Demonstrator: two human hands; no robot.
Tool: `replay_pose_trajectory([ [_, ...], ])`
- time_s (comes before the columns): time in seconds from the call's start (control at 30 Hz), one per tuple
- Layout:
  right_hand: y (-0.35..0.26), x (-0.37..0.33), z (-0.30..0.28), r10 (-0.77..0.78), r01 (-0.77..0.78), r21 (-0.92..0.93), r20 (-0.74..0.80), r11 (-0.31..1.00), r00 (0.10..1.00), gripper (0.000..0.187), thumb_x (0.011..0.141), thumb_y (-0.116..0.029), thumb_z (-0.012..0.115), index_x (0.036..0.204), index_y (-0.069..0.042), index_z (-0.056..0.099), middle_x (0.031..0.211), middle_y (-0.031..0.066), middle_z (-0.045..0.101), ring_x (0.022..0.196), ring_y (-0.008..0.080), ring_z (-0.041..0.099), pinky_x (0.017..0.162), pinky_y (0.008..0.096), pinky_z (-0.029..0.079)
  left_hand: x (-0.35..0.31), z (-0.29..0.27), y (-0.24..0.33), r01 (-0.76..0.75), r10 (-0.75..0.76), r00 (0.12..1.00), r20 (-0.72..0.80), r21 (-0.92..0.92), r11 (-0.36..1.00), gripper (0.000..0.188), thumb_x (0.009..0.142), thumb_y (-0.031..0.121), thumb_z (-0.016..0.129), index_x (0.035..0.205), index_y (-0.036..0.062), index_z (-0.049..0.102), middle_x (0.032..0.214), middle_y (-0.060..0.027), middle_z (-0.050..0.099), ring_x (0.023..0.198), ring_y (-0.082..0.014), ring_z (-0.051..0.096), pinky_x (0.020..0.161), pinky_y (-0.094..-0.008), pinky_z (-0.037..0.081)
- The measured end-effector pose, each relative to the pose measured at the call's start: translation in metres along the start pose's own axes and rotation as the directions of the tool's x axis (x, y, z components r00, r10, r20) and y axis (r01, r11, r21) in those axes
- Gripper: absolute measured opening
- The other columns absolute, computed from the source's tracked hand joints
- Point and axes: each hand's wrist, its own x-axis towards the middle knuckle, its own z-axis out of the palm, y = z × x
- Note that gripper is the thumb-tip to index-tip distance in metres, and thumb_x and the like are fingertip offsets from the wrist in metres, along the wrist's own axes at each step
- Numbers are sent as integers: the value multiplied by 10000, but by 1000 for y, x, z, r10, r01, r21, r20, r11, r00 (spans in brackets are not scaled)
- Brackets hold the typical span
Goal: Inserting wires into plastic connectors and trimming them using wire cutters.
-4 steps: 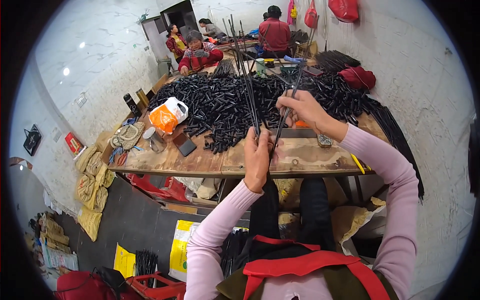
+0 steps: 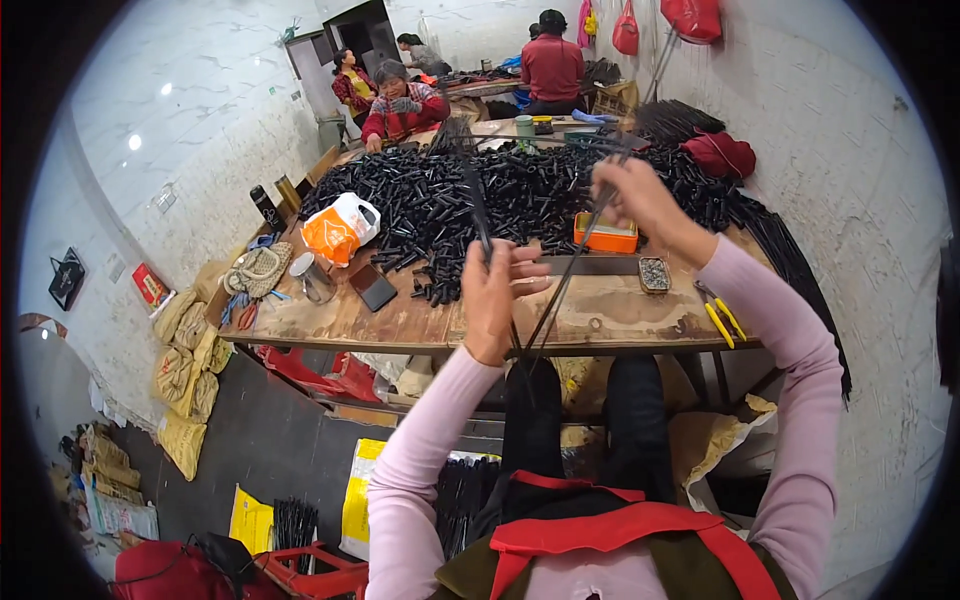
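Note:
My left hand (image 2: 488,305) is above the table's near edge, with thin black rods (image 2: 474,195) between its thumb and palm and its other fingers stretched to the right. Higher and to the right, my right hand (image 2: 645,200) pinches more thin black rods (image 2: 572,268), which slant down to the left. The lower ends of both sets cross just past the table edge, and motion smears their upper parts. Behind my hands spreads a big heap of short black tubular pieces (image 2: 400,205). An orange box (image 2: 607,238) sits just under my right hand.
On the wooden table (image 2: 420,325) lie a small tin of metal bits (image 2: 654,275), yellow-handled pliers (image 2: 720,315), a dark phone (image 2: 373,288), a metal mug (image 2: 314,280) and an orange-white bag (image 2: 340,230). Long black rods (image 2: 800,260) overhang at right. A person (image 2: 400,115) sits at the far side.
My hands have moved apart, the right one up and rightward, the left one slightly left. The left fingers have spread. The orange box and the pliers now show more fully.

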Motion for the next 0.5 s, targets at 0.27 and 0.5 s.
replay_pose_trajectory([
  [0.27, -2, 20, -43, 247, -248, -4, 108, 969, 963, 208, 928, -197, 617, 819, -28, 564, 661, 57, 602, 385, 60, 375, 322, 226, 280, 11, -48, 30, 80, -80, 997, 4, 72, 994, 192, 1042, 261, 462, 1073, 77, 507, 620, 52, 339, 439, -37, 259, 381, -218, 211],
  [0.5, -4, 21, 33, 132, -132, -14, 190, 991, 973, 276, 866, -237, 748, 771, -47, 572, 643, 22, 583, 422, 64, 450, 379, 212, 315, -6, -5, 5, 173, -172, 961, 218, 16, 985, 186, 1045, 205, 453, 1122, 41, 491, 956, -58, 562, 883, -160, 606, 844, -330, 555],
])
